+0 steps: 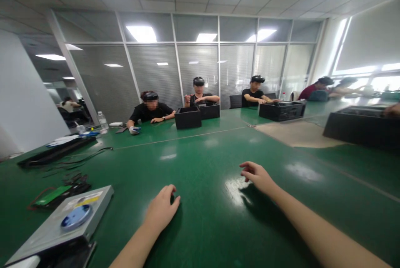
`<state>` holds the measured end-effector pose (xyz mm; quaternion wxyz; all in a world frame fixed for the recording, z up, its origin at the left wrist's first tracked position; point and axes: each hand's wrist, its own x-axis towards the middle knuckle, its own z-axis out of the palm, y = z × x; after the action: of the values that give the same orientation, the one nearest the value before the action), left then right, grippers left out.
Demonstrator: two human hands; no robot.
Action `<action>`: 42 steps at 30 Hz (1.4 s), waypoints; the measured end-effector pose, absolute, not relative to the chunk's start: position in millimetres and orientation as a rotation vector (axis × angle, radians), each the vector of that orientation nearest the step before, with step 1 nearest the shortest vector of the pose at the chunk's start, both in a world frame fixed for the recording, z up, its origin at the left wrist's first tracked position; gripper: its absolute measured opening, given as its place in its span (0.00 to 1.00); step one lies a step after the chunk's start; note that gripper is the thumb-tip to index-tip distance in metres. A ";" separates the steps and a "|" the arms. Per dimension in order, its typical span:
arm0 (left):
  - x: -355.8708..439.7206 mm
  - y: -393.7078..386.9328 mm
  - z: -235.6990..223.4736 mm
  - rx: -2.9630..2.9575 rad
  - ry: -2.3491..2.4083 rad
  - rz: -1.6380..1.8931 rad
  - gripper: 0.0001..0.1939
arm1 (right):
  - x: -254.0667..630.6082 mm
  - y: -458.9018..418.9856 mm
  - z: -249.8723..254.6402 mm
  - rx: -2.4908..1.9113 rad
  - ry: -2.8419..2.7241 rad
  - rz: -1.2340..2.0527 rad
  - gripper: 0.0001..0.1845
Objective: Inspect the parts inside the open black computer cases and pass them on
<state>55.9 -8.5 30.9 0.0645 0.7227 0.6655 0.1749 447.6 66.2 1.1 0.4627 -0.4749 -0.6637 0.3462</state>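
Note:
My left hand [163,207] is low over the green table [200,168], its fingers loosely bent and the thumb apart, with nothing seen in it. Further right, my right hand [253,174] hovers just above the tabletop, its shadow below; thumb and fingers are parted and hold nothing. To the left of my left hand lies a silver metal drive, like an optical drive [96,205], with a round blue object [76,217] on top. Behind the drive is a green circuit board [53,196] with dark parts and a red wire.
Dark cables [84,157] and a long black panel [59,151] lie at the left, near a clear bottle [102,122]. Across the table, several people sit near black computer cases [188,118]. A brown sheet [296,132] and another black case [359,128] are at the right.

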 end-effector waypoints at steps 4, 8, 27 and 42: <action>55.0 -6.5 31.0 2.184 1.983 0.503 0.14 | 447.4 67.5 1.0 -1.168 -1.625 0.872 0.17; 53.5 -3.9 30.3 2.169 1.981 0.470 0.15 | 446.5 68.9 0.2 -1.172 -1.628 0.908 0.17; 58.0 -7.0 37.6 2.164 1.986 0.413 0.17 | 439.5 60.6 6.3 -1.138 -1.692 0.989 0.15; 49.7 4.2 28.3 2.190 1.945 0.383 0.19 | 420.8 38.6 28.6 -1.161 -1.950 0.543 0.16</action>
<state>49.7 4.2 28.3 0.0939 0.7381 0.6556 0.1290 420.8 38.6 28.6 0.3933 -0.4574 -0.7683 0.2140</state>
